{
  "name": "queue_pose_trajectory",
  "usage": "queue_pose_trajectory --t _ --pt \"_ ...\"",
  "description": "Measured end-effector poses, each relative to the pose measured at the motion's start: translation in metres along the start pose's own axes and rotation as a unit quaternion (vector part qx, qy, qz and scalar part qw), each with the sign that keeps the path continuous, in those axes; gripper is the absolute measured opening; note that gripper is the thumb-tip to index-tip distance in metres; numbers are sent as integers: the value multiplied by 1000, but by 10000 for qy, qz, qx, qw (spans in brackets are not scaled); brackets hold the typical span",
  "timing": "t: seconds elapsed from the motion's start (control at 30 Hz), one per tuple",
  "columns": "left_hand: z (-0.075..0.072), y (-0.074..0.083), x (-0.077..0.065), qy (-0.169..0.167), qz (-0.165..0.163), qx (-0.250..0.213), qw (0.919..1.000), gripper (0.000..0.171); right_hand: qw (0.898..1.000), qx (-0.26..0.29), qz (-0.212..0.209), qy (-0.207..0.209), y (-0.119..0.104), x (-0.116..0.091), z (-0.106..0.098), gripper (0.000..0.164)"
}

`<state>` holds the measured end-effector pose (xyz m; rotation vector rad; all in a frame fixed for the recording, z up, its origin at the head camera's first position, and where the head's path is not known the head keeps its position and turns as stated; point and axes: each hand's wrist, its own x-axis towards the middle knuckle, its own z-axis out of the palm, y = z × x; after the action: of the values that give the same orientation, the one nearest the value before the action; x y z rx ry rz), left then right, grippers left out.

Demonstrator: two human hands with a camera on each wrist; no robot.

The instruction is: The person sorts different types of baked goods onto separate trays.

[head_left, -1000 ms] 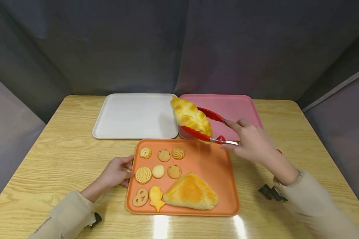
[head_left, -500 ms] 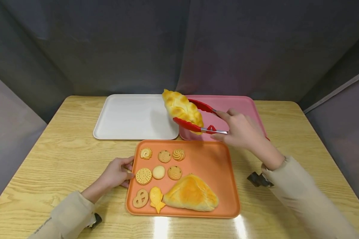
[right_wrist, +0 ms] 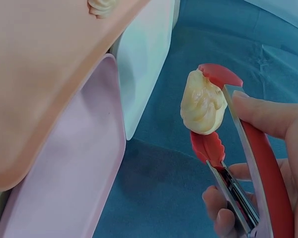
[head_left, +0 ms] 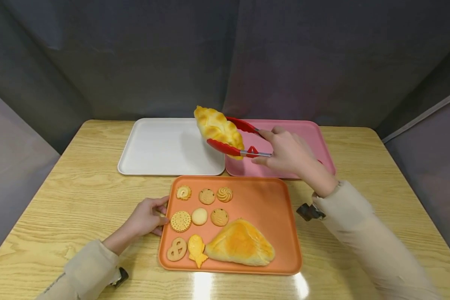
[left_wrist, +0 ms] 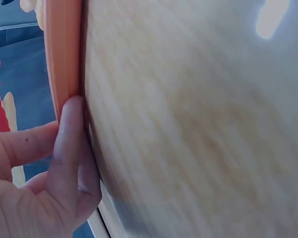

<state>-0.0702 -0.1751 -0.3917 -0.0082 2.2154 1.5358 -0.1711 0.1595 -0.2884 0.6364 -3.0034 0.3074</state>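
Observation:
My right hand (head_left: 290,154) grips red-tipped metal tongs (head_left: 225,147). Between the tong heads is a braided bread loaf (head_left: 216,128), golden and raised above where the white tray (head_left: 153,166) and pink tray (head_left: 307,141) meet. The right wrist view shows the loaf (right_wrist: 203,104) end-on, clamped by the scalloped red heads. At the left edge of the orange tray (head_left: 262,208), my left hand (head_left: 146,216) pinches the rim, thumb on top. In the left wrist view its fingers (left_wrist: 69,134) bend against the tray's side. A large triangular pastry (head_left: 241,243) lies on that tray.
Left on the orange tray sit several cookies in rows, among them a round dotted biscuit (head_left: 181,221), a swirl cookie (head_left: 224,194), a pretzel cookie (head_left: 177,249) and a fish-shaped one (head_left: 197,250). A dark curtain (head_left: 172,62) stands behind the wooden table (head_left: 71,175).
My right hand has carried the tongs and braided loaf leftward and farther back, from over the pink tray toward the white one. My left hand has stayed at the orange tray's edge.

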Motion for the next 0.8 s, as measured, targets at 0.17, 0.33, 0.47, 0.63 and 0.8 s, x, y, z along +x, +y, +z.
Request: queue_pose_trajectory --t 0.17,0.33,0.47,0.63,0.8 --pt "1 -1 0 -11 -14 9 10000 64 9998 -134 43 -145 -6 11 0 75" --pt "1 -1 0 -14 4 0 10000 64 9998 -38 42 -185 -11 19 3 74" --pt "1 -2 0 5 7 17 10000 64 9998 114 -12 -156 -11 26 7 71" --pt "1 -2 0 44 13 98 9999 64 9990 299 92 -316 -10 37 17 70" --pt "1 -2 -1 61 22 154 9999 64 9974 391 298 -526 -12 45 29 70"
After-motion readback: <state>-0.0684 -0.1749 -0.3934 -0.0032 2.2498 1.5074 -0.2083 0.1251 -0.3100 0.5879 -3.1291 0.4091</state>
